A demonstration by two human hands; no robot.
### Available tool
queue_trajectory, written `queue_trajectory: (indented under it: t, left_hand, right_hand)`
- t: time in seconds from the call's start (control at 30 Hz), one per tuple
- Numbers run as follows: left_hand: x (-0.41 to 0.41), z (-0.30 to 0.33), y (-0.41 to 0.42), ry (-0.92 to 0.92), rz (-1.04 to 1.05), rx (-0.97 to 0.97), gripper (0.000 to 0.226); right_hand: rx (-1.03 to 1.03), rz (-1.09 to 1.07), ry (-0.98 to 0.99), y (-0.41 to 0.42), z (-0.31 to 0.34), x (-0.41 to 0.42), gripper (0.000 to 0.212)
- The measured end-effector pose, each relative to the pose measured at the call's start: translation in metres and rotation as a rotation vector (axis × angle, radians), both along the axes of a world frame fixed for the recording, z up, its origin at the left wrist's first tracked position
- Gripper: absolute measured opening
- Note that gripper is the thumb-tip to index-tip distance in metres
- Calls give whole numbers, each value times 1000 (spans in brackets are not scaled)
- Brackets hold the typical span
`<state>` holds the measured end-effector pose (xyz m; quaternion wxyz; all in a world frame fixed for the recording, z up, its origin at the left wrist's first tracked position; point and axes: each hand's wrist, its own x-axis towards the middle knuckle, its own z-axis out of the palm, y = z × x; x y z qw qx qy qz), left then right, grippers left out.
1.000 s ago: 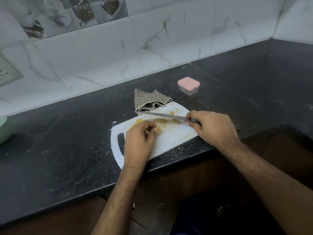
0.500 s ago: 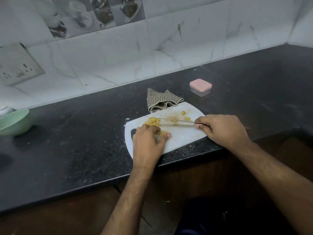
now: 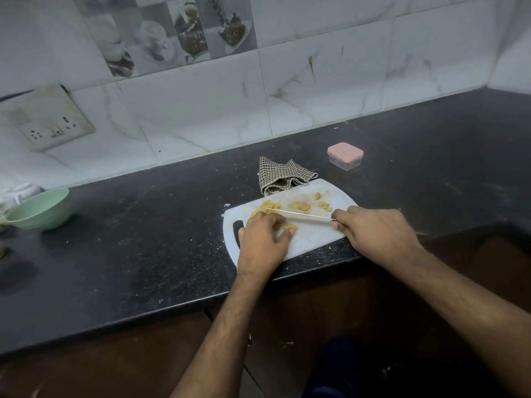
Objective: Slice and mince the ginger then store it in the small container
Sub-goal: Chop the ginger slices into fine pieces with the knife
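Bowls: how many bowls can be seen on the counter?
1. A green bowl stands at the far left of the black counter. Others may be hidden beyond the left edge.

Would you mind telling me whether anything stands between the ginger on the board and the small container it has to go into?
The pink lid is on the small container, so that closes the way in. The black counter between the cutting board and the container is bare; the checked cloth lies off to the left of that path.
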<state>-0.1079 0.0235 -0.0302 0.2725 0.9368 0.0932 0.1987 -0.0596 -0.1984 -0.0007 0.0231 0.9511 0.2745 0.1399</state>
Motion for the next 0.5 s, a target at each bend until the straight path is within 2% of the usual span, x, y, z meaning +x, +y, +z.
queue_trajectory:
  t: [0.13, 0.23, 0.5]
  left_hand:
    - [-1, 0, -4, 18, 3, 134, 28]
    - [-1, -2, -4, 25, 12, 139, 27]
    - [1, 0, -7, 9, -7, 186, 28]
  right_hand:
    - [49, -63, 76, 6, 2, -15, 35]
    - [100, -115, 189, 4, 12, -24, 33]
    - [-18, -220, 329, 7, 46, -53, 31]
